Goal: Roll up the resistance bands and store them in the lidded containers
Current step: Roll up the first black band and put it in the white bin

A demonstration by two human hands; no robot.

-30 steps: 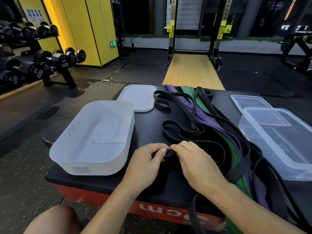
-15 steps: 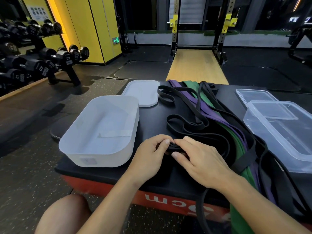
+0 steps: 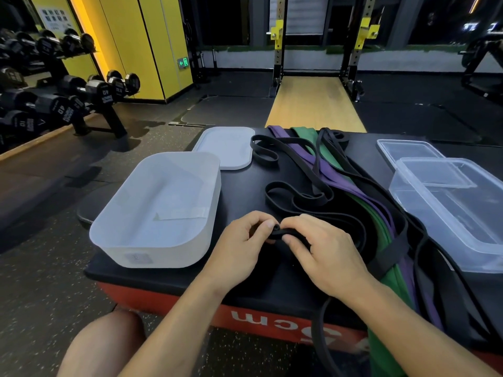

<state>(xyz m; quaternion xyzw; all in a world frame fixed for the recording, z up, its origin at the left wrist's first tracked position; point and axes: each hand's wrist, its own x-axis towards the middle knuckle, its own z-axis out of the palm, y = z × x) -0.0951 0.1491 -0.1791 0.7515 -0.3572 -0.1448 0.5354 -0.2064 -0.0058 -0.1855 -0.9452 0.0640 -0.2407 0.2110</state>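
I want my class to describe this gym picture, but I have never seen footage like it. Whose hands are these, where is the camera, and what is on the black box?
There is no machine here. A person works with bare hands, and the only camera sits on their head, looking forward and down, so both arms enter from the bottom edge. The left hand and right hand together pinch the end of a black band, which is curled into the start of a small roll. On the black padded box are an open white container with its white lid behind it and an open clear container with its clear lid behind it. Between them lie a purple band, a green band and other black bands. Dumbbells stand at far left.
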